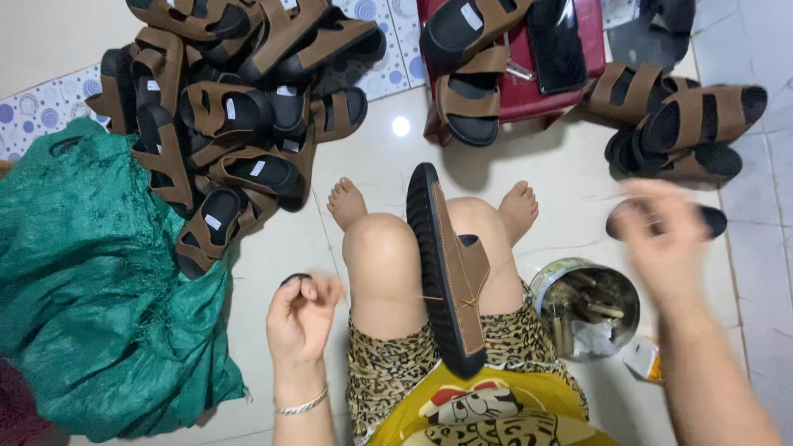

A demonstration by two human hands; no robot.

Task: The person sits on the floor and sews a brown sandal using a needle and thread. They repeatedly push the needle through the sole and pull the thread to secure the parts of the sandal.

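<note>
A brown-strapped sandal [448, 272] with a black sole stands on edge between the person's knees, between the two hands. The left hand [301, 318] pinches its fingers closed; the blurred right hand [665, 239] cannot be read. A tin of bits [588, 310] sits beside the right knee, and a sandal heap [223, 116] lies left.

Left side: the green sack [91, 281] and the sandal heap [223, 107] fill the floor [372, 153] beside the left hand [301, 318]; only a bare strip lies between them and the knee.
Middle: a sandal [446, 272] lies across the lap, standing between the two hands.
Right side: the tin [588, 310] sits just beside the thigh; more sandals [686, 128] lie beyond the blurred right hand [661, 239].
Ahead: open tile before the feet, up to the red stool [529, 91].
</note>
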